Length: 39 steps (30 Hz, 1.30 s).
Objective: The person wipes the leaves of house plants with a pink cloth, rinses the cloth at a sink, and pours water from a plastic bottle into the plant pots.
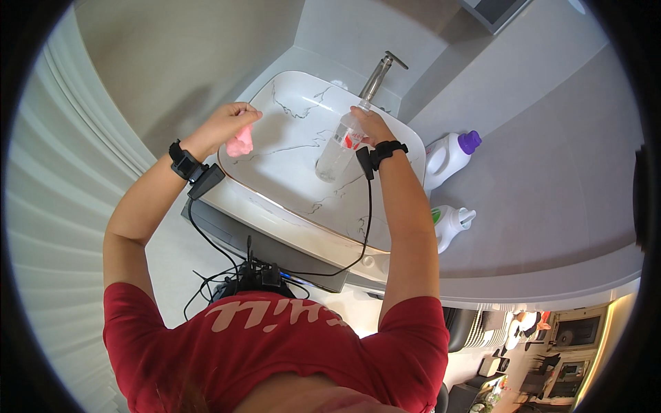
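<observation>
A crumpled pink cloth [240, 142] hangs from my left hand [233, 121], whose fingers are closed on its upper end. It is at the left rim of a white sink [282, 172] with dark marble-like veins. My right hand [372, 125] grips a clear plastic bottle [336, 155] with a red-and-white label near its neck. The bottle is over the sink's right half, its neck towards the metal faucet [375, 79] and its base towards me. The right fingers are partly hidden behind the bottle and the hand.
Right of the sink stand a white jug with a purple cap [451, 158] and a smaller white bottle with a green label [451, 226]. A pale pleated curtain [65, 206] hangs at the left. Black cables [234, 272] run from both wrists to a device at my waist.
</observation>
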Each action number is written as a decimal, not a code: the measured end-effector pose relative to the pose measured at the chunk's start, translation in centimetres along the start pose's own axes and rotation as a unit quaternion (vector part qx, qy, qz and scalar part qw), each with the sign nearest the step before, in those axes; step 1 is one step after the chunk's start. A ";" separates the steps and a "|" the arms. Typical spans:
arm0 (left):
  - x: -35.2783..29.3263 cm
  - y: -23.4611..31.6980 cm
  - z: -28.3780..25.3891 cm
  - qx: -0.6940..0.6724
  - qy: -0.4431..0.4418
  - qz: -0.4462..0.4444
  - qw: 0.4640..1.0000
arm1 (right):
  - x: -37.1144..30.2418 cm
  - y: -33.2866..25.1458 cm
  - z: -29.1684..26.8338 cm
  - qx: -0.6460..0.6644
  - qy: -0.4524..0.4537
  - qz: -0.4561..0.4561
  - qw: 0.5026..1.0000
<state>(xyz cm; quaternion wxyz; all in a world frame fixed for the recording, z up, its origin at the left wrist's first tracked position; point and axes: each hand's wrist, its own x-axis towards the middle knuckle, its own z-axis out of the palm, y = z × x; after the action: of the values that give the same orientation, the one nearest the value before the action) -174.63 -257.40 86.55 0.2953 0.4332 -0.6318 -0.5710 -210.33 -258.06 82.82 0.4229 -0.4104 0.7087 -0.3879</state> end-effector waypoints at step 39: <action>1.7 3.3 5.8 0.241 -0.009 0.101 0.965 | -7.9 -7.8 7.6 0.013 -0.156 -0.232 0.960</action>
<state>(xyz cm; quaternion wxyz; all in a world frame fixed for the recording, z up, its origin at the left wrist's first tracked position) -181.11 -256.27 88.52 0.2326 0.4200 -0.7938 -0.3733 -198.96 -255.20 89.43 0.4321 -0.6132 0.5143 -0.4156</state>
